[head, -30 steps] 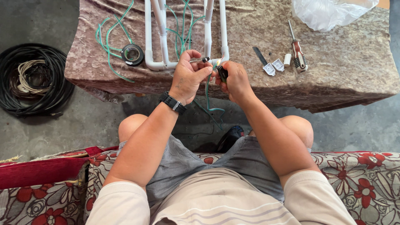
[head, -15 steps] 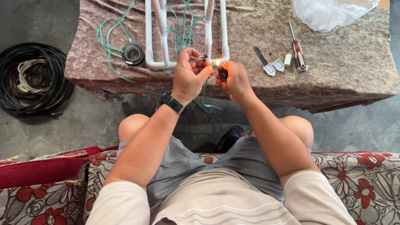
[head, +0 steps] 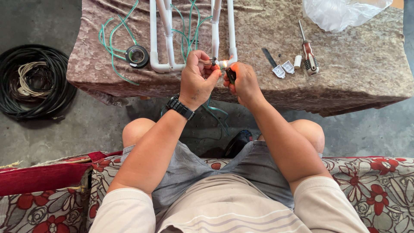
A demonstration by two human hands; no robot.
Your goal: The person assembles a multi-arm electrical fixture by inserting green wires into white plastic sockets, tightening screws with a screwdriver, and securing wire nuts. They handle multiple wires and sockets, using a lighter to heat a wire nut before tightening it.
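The right hand (head: 243, 80) hides most of the dark lighter (head: 231, 74).

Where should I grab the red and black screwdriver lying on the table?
Grip the red and black screwdriver by its thick handle, the end nearer the table's front edge, coming from above. It lies flat on the brown cloth-covered table with its thin metal shaft pointing away, and the handle looks easier to hold.

It looked like a makeshift home workshop: a bare concrete floor (head: 108, 125), a cloth-draped table (head: 353, 77) strewn with a screwdriver (head: 308, 54), tape roll (head: 137, 56), white pipes (head: 166, 39) and green wire (head: 113, 39), a black cable coil (head: 36, 82), and a floral sofa (head: 379, 190).
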